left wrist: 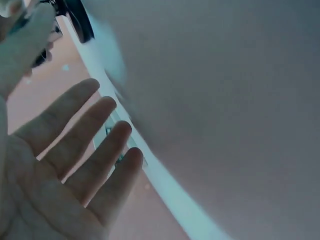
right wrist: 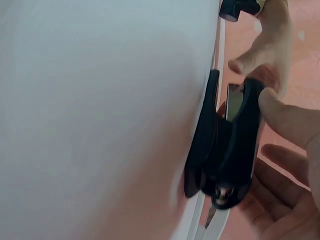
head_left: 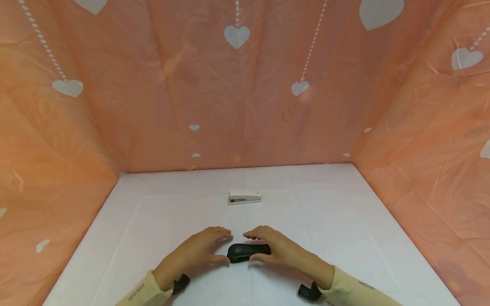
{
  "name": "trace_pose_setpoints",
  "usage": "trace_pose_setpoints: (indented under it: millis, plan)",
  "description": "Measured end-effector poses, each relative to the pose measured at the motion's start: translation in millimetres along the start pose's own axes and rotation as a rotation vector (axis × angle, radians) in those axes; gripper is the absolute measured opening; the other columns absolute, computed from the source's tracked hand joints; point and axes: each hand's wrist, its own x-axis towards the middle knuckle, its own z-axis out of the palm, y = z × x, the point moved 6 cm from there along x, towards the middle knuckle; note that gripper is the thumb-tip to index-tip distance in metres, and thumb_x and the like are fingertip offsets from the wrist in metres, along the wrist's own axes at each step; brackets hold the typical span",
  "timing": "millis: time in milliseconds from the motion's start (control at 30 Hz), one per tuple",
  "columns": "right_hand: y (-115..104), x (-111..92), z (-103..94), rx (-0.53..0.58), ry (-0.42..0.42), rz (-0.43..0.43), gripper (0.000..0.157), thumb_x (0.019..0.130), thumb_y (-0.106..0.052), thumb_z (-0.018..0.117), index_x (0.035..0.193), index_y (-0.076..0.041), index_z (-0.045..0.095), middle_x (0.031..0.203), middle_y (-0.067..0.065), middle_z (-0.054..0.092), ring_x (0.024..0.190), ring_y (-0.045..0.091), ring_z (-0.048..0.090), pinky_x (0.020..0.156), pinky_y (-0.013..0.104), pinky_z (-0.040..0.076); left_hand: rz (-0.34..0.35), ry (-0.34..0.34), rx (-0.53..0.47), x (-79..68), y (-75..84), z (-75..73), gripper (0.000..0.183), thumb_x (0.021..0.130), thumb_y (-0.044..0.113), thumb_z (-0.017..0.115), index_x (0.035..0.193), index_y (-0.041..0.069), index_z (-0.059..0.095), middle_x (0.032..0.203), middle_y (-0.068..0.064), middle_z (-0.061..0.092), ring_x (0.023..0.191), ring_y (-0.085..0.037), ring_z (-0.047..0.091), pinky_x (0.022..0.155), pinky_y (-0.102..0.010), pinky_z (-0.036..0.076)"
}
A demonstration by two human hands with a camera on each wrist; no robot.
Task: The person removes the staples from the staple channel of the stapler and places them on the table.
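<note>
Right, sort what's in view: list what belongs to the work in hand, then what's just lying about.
Seems part of the work:
black stapler
right hand, thumb and fingers either side of the stapler's right end
left hand, beside its left end

Just lying about:
white stapler, beyond both hands

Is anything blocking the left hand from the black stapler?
Nothing visible stands between the left hand and the black stapler. The white stapler sits farther back, out of the way.

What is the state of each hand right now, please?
Left hand: open, holding nothing.
Right hand: around the black stapler; whether its grip is closed cannot be told.
</note>
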Motion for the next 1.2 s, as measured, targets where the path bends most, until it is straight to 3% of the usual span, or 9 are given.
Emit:
trace_pose_setpoints:
  millis: [200,367,700,967,1200]
  plan:
    - [-3,6,7.5,0.065,-0.021,0.005,0.045,0.099,-0.02,0.08,0.138,-0.007,0.063,0.128,0.007,0.07,0.113,0.012,0.067,0.099,0.032,0.055,-0.046,0.025,-0.145,0.8,-0.7,4.8,0.041,0.085,0.031,0.093,0.119,0.013,0.077,0.134,-0.009,0.071,0.13,-0.035,0.063,0.11,-0.057,0.048]
    - [-3,8,12.1,0.067,-0.041,0.034,0.041,0.101,-0.019,0.078,0.138,-0.009,0.063,0.126,0.003,0.069,0.112,0.007,0.063,0.099,0.031,0.054,-0.063,0.033,-0.193,-2.4,1.1,6.7,0.032,0.084,0.028,0.093,0.109,0.018,0.075,0.139,-0.009,0.067,0.134,-0.038,0.06,0.112,-0.06,0.046]
    - [-3,15,21.5,0.058,-0.092,0.07,0.037,0.099,-0.009,0.075,0.134,-0.009,0.061,0.122,0.002,0.064,0.11,0.008,0.057,0.099,0.03,0.051,-0.065,0.071,-0.033,-2.2,6.0,7.6,0.034,0.08,0.033,0.097,0.1,0.024,0.072,0.136,0.0,0.068,0.126,-0.031,0.063,0.086,-0.053,0.059]
    - [-2,18,24.5,0.056,-0.087,0.135,0.034,0.098,-0.016,0.081,0.128,-0.01,0.065,0.118,-0.002,0.064,0.109,0.007,0.056,0.099,0.03,0.05,-0.062,0.073,-0.002,-1.0,6.3,8.6,0.037,0.078,0.036,0.097,0.103,0.023,0.073,0.136,0.0,0.068,0.126,-0.03,0.063,0.087,-0.054,0.06]
    - [0,19,24.9,0.075,-0.105,0.175,0.03,0.097,-0.023,0.083,0.123,-0.011,0.072,0.115,-0.004,0.065,0.105,0.004,0.056,0.096,0.027,0.05,-0.056,0.088,0.011,-0.6,8.6,8.0,0.037,0.077,0.04,0.098,0.095,0.025,0.069,0.133,0.002,0.067,0.124,-0.03,0.063,0.084,-0.051,0.06]
